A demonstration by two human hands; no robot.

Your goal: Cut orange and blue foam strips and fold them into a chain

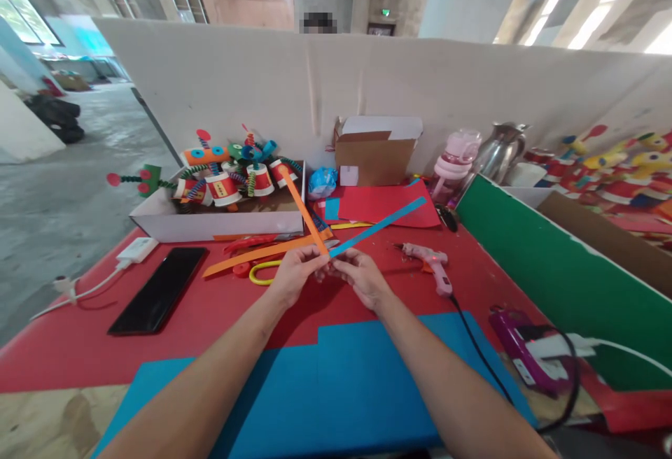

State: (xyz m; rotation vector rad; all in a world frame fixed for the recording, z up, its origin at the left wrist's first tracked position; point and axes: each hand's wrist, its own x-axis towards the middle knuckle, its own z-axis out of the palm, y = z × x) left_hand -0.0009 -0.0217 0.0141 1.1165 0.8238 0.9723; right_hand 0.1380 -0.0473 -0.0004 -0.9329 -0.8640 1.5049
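Note:
My left hand [295, 273] is closed on an orange paper strip [304, 212] that points up and away to the left. My right hand [363, 276] pinches a blue paper strip [381, 227] that slants up to the right. The two strips meet in a V at my fingertips, overlapping at their ends; whether they are stuck together I cannot tell. Beneath and left of my hands lie another orange strip [252, 257] and scissors with a yellow handle [262, 273]. A pink glue gun [431, 263] rests on the red table to the right.
A white box [220, 227] holds several paper-cup figures with spring arms. A black phone [157, 291] lies at left, blue sheets [336, 389] in front. A green-sided box [551, 291] and a purple power bank or socket [525, 350] with cables stand at right. Red paper [388, 206] lies behind.

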